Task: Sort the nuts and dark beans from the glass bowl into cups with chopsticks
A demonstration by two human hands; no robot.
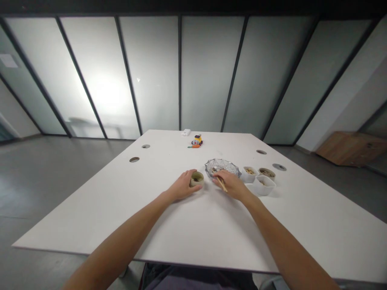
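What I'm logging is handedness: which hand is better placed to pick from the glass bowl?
Right, probably. The right hand holds chopsticks with tips at the glass bowl, while the left hand is occupied, wrapped around the small cup beside it.

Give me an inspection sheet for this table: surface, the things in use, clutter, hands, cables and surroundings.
Surface: white table with round holes near its left and right sides.
Job's things: small cup, glass bowl, chopsticks; three small dishes holding bits of food sit right of the glass bowl.
Clutter: yellow toy and white box at the far edge.
Hands: left hand wraps around the small cup; right hand holds the chopsticks at the glass bowl's near rim.
Cables: nothing seen.
Surroundings: frosted glass wall behind; wooden cabinet on the floor, far right.
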